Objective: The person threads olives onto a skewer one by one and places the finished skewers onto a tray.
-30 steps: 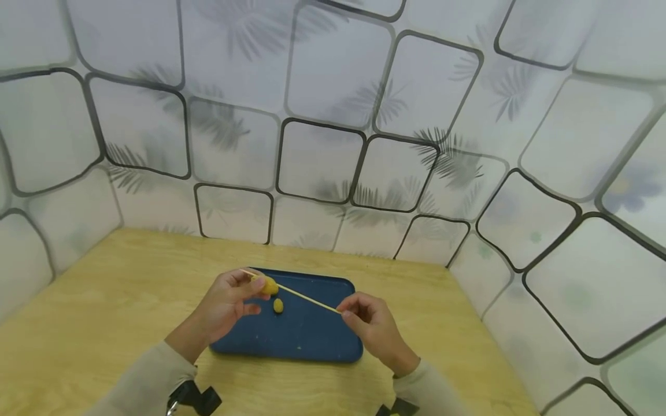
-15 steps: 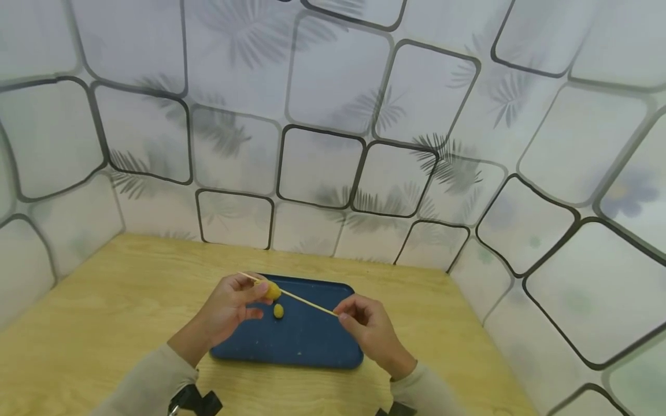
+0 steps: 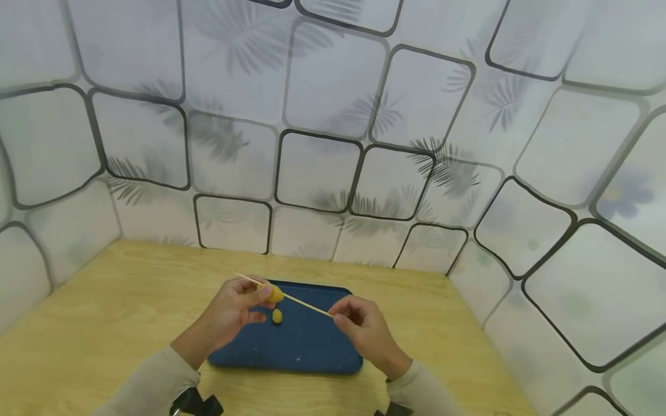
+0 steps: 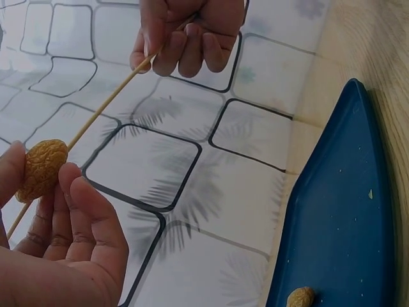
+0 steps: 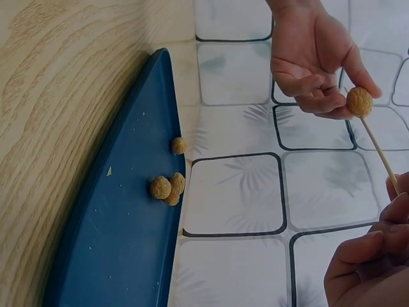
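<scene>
In the head view my left hand (image 3: 234,309) pinches a wrinkled golden-brown ball (image 3: 274,293) between thumb and fingers, above the tray. A thin wooden skewer (image 3: 307,305) runs through the ball, and its bare end sticks out past the left fingers. My right hand (image 3: 366,329) grips the skewer's other end between thumb and forefinger. From the left wrist, the ball (image 4: 43,169) looks oval and creased. In the right wrist view the skewer (image 5: 378,150) slants from the ball down to my right fingers, which are partly cut off by the frame edge.
A dark blue tray (image 3: 296,352) lies under both hands on the wooden table (image 3: 104,323). Several similar balls, such as this loose ball (image 5: 160,187), sit near the tray's far edge. A patterned wall (image 3: 322,167) stands behind and to the sides.
The ball sits closer to my right hand along the skewer, and more bare skewer shows beyond my left fingers. The head view has tilted slightly up.
</scene>
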{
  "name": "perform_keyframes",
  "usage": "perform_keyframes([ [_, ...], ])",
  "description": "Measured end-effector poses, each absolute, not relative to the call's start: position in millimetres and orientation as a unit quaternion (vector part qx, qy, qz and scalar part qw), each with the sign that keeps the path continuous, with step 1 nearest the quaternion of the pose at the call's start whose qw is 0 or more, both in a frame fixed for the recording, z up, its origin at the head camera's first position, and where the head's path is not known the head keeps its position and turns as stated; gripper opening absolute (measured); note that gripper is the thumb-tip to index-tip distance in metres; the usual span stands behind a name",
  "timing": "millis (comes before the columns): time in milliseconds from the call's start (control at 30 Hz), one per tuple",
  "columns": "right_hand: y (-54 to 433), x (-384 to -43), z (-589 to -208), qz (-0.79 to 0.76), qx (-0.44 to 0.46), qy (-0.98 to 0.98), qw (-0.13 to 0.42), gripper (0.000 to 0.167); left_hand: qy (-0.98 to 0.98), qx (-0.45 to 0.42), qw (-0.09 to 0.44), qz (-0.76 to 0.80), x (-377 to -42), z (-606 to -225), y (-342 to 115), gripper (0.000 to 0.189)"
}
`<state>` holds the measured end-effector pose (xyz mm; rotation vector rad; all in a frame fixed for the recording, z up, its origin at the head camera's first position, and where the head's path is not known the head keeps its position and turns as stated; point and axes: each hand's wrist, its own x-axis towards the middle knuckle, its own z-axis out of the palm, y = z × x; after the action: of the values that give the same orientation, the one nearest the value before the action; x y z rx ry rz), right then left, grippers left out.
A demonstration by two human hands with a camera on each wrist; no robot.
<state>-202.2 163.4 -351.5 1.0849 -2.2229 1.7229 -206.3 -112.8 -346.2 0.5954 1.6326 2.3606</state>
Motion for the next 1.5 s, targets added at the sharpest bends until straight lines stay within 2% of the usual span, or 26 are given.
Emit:
perform_keyframes([
  [833, 151, -207, -352, 0.551, 0.348, -0.755, 0.065, 0.008, 0.550, 0.190, 0.128, 0.803, -208, -353, -101, 0.011],
  [1100, 141, -207, -350, 0.547, 0.341, -0.760, 0.079, 0.007, 0.568, 0.189, 0.119, 0.792, -206, -351, -98, 0.011],
  [1500, 131, -206, -346, 0.552, 0.326, -0.764, 0.072, 0.008, 0.578, 0.197, 0.117, 0.784, -205, -349, -96, 0.008],
])
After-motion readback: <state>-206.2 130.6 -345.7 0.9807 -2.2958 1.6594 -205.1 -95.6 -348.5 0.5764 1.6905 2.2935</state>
